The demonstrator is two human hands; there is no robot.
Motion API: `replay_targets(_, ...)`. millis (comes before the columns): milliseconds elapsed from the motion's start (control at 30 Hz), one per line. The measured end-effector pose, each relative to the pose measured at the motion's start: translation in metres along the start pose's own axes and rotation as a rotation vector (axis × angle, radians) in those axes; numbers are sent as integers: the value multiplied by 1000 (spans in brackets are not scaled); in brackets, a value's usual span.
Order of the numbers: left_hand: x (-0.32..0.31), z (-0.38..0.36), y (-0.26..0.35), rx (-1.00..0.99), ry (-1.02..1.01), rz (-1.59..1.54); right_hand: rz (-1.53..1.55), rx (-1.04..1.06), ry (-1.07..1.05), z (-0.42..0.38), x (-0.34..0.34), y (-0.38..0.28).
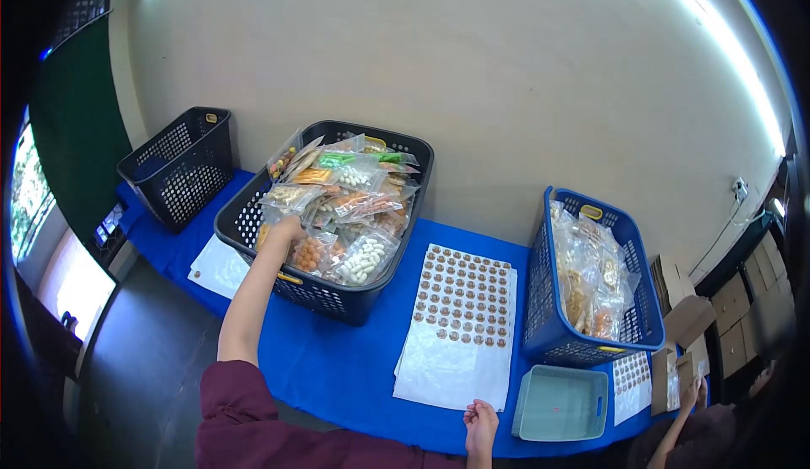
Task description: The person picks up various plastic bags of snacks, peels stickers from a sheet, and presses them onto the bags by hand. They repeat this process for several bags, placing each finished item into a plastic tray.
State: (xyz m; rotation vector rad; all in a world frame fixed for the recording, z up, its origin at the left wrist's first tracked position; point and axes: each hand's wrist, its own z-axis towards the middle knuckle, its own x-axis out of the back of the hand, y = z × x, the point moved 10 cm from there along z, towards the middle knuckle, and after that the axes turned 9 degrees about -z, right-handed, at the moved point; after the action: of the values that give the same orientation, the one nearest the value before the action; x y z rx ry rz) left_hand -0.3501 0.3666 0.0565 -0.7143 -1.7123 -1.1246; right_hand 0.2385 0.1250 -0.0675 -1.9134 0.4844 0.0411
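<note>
My left hand (289,229) reaches over the near rim of a large black basket (337,302), its fingers hidden among clear plastic packets. Right beside it lie a packet of orange balls (310,255) and one of white oval pieces (364,258). Other packets in the heap hold green, orange and pale pieces. My right hand (481,423) is at the bottom edge of a stack of white sheets with round brown stickers (451,372). Its fingers are curled together, and I cannot tell what is between them.
A second black basket (179,174) stands at the left on the blue cloth (337,368). To the right are a blue basket (540,334) of packets, a pale green tray (560,431) and another sticker sheet (633,385). A co-worker's hands (696,395) are by cardboard boxes (685,321).
</note>
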Motion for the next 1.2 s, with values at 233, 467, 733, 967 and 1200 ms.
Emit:
replay_targets(233, 77, -60, 14, -198, 655, -433, 7, 21, -65, -1, -22, -1)
replay_targets(467, 94, -82, 21, -445, 732, -1301, -17, 38, -157, -2, -51, -5)
replay_targets(733, 15, -233, 113, -489, 369, -2003, -159, 96, -411, 1, -99, -28)
replay_targets(967, -7, -292, 153, -598, 242, -1892, -123, 185, -784, -28, -164, -73)
replay_targets(1200, -69, -279, 163, -169, -155, -2059, -119, 150, -868, -30, -180, -84)
